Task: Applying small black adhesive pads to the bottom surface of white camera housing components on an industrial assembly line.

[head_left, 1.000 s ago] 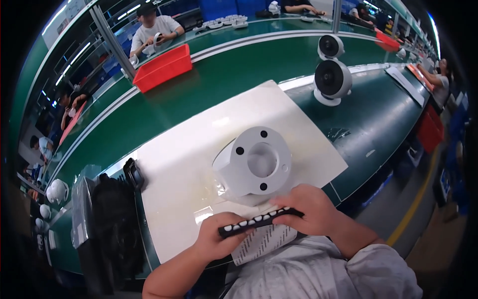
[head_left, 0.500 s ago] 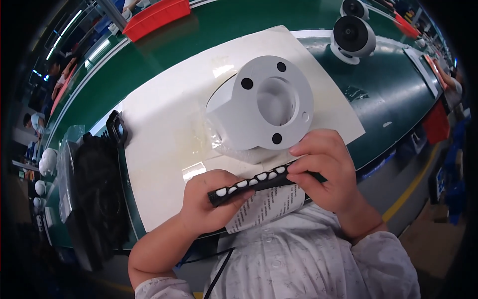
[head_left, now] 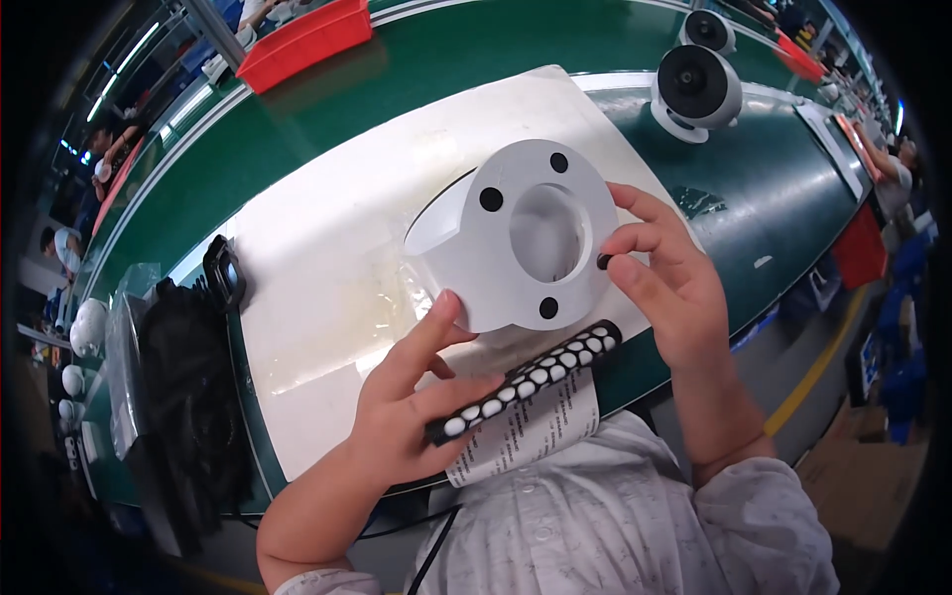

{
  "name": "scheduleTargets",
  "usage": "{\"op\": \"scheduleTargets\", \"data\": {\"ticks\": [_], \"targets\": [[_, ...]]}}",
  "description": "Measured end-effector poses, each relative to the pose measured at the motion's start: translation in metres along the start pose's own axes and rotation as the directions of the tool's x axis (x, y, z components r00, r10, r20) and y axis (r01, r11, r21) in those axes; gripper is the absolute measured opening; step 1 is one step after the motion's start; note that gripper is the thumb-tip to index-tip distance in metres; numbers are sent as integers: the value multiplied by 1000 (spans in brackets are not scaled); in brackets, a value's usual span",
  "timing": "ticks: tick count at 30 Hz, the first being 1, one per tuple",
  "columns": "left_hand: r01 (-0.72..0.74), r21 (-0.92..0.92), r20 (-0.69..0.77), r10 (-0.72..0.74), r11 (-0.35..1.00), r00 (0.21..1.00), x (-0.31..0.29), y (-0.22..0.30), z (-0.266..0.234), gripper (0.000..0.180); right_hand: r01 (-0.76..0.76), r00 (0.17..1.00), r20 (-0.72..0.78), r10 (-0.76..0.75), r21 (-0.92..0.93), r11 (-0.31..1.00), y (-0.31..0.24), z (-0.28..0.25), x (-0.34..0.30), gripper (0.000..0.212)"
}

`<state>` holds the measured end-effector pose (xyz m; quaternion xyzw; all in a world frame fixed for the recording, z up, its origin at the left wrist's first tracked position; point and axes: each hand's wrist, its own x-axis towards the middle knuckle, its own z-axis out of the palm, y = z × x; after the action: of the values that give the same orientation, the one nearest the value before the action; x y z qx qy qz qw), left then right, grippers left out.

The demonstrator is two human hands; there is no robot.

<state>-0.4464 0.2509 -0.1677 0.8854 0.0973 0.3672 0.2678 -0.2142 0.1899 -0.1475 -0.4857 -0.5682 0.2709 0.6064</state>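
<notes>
A white round-based fan-like housing (head_left: 451,263) lies with its underside up, a wide round hole in it and three black round pads stuck around the rim. My right hand (head_left: 684,297) pinches a small black round pad (head_left: 604,262) between thumb and finger at the housing's right rim; another finger rests against the rim above. My left hand (head_left: 397,412) grips the end of a black strip of pads (head_left: 555,369), dotted with rows of white round gaps. Its forefinger touches the housing's lower left edge. The strip slants just below the housing.
The housing lies on a cream board (head_left: 317,327) over a green worktable (head_left: 773,159). Two white fans with black fronts (head_left: 699,84) stand at the back right. Black bagged items (head_left: 188,387) lie left, a red bin (head_left: 307,45) stands at the back, and a printed paper strip (head_left: 526,436) is nearest me.
My right hand has moved from the strip up to the housing's right rim with a black pad. The strip now shows its dotted face, and my left forefinger reaches onto the housing.
</notes>
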Motion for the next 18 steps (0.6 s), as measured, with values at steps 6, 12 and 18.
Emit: {"op": "scheduleTargets", "data": {"ticks": [6, 12, 18], "targets": [[13, -25, 5, -13, 1000, 1000, -2, -2, 4, 36, 350, 932, 123, -342, -558, 752, 6, -10, -13, 34], [18, -37, 12, -18, 999, 1000, -1, -3, 6, 35, 355, 925, 161, -344, -684, 637, 6, -15, -17, 45], [7, -114, 29, -3, 993, 1000, -1, -7, 3, 35, -482, 876, 255, 410, 424, 767, 1, -5, 9, 22]]}}
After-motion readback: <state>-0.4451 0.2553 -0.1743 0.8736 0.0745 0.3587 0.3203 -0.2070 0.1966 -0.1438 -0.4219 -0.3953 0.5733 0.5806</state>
